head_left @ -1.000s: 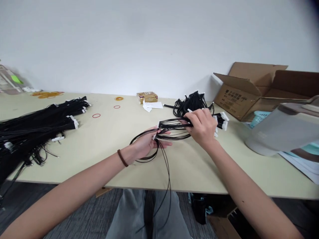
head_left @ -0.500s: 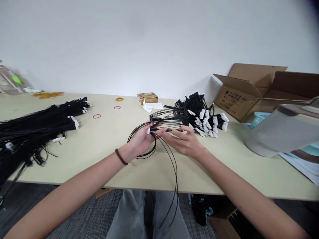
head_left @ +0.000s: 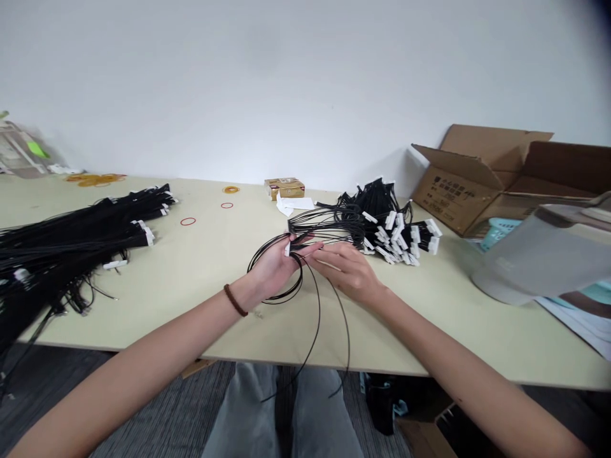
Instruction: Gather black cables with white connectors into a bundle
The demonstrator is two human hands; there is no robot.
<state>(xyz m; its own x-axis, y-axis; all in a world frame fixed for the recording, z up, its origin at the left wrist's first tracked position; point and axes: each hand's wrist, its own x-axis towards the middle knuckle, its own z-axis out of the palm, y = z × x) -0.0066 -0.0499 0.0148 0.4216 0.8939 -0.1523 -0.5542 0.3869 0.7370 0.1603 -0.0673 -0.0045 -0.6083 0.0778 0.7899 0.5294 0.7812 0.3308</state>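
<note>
While left hand (head_left: 275, 268) clasps wires (head_left: 303, 224) (right hand's (head_left: 351, 270) grip unclear), bundles (head_left: 382, 207) lie near carton (head_left: 451, 194).

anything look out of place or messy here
Two loose black wires hang below the left hand and right hand, past the front edge of the table, unlike the looped wires. At left, the black cable pile also trails over the edge. Nothing looks spilled.

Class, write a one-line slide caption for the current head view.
Left hand holds looped black wires, right hand close beside it, above a pale table bearing black cable bundles.
</note>
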